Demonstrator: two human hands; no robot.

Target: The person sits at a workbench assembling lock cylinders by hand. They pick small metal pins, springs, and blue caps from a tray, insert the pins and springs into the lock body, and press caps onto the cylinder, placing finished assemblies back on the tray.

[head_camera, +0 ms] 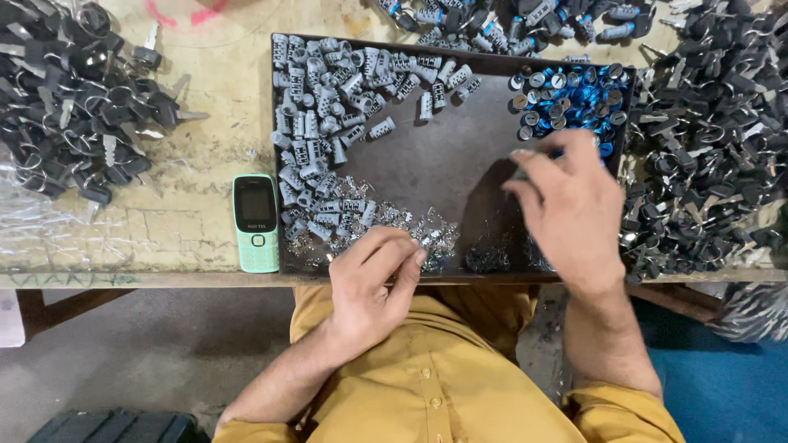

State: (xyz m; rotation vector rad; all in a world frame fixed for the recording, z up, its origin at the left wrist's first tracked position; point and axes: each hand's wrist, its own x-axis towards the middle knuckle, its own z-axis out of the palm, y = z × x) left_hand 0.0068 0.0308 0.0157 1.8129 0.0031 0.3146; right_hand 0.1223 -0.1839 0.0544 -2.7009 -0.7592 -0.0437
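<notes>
Across the desk (pixel 197 221) near its front edge lies a dark tray (pixel 443 156). Over its right part hovers the right hand (pixel 570 205), fingers loosely curled; any hold is hidden. At the tray's front edge, the left hand (pixel 373 283) pinches small metal clips (pixel 427 234).

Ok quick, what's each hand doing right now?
Left hand: fingers pinched together over the small metal bits at the tray's near edge; what it grips cannot be told.
Right hand: fingers curled, reaching toward the blue caps; holding cannot be told.
</notes>
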